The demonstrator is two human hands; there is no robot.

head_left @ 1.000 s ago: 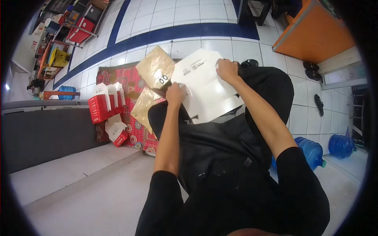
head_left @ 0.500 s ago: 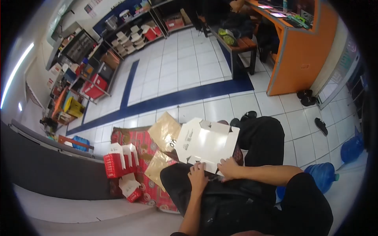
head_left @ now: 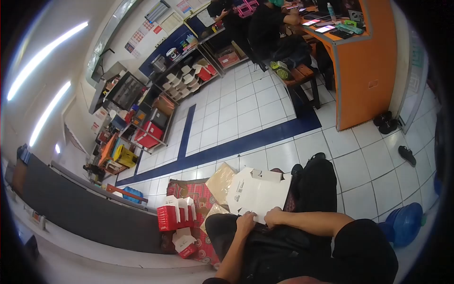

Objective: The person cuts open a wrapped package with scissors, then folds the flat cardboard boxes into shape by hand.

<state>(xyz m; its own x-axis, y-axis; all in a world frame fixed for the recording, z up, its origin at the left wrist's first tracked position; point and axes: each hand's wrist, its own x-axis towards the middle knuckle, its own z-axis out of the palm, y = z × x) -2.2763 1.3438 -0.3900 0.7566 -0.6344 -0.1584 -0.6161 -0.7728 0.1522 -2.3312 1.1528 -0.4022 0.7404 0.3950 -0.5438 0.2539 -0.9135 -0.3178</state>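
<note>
A flat white cardboard box blank with cut flaps and small dark print lies over my lap. My left hand pinches its near edge, fingers closed on the card. Close beside it, my right hand grips the same edge near the right corner. Under the far left part of the blank are tan plastic-looking packets with dark lettering. Folded red and white boxes stand together to the left, and another red and white box sits nearer to me.
A red patterned mat covers the tiles on my left, beside a dark grey panel. Blue water jugs are at my right. Ahead stand an orange counter, a wooden bench and people in dark clothes.
The view has tilted upward, so more of the room's back shows. My hands have come closer together along the blank's near edge, both still holding it.
</note>
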